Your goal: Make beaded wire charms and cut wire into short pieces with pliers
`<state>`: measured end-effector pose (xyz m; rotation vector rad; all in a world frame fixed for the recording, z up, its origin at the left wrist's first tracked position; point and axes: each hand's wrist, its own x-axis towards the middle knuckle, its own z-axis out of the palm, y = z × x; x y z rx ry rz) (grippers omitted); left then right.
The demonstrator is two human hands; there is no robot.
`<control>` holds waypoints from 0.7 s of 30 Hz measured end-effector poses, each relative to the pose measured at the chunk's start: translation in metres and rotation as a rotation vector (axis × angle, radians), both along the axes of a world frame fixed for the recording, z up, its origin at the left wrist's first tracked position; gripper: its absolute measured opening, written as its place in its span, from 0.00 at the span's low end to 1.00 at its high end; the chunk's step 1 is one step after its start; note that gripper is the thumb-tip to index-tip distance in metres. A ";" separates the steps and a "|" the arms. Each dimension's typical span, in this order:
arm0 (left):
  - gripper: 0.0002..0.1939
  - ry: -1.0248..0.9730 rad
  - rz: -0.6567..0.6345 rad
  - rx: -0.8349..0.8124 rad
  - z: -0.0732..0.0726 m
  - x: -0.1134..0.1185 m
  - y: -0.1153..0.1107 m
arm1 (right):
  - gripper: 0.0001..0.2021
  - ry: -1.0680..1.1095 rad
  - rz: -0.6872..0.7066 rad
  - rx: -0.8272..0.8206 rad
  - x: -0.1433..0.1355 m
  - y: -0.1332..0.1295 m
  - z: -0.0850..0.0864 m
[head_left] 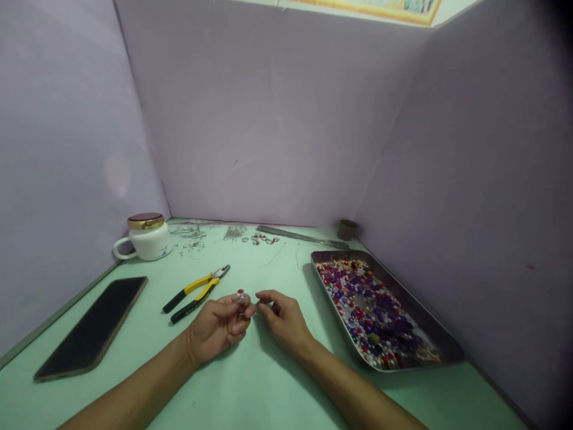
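A metal tray [449,350] lies at the right, its floor spread with loose beads [364,307] in purple, red, white and gold, too many to count. At the far left stands a white mug [151,245] under a dark-topped, gold-rimmed lid [145,221], its contents hidden; at the far right is a small brown cup [347,230], its inside unclear. The left hand [219,325] pinches a small beaded piece [240,296], red above and silvery-white below, near the middle of the table [250,394]. The right hand [283,321] is just beside it, thumb and forefinger close together; whether they grip anything cannot be told. There are one pair of yellow-and-black pliers [213,279], one phone [96,328] and one bundle of wires [304,237].
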<state>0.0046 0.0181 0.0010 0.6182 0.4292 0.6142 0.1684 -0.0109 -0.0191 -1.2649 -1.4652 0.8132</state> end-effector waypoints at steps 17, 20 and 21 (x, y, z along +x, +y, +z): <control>0.09 0.189 0.125 0.248 -0.001 0.009 -0.012 | 0.16 0.538 0.276 -0.163 -0.011 -0.004 0.007; 0.09 0.197 0.140 0.247 -0.001 0.009 -0.013 | 0.16 0.529 0.256 -0.189 -0.011 -0.004 0.006; 0.09 0.201 0.143 0.245 -0.001 0.009 -0.013 | 0.16 0.522 0.248 -0.196 -0.011 -0.004 0.005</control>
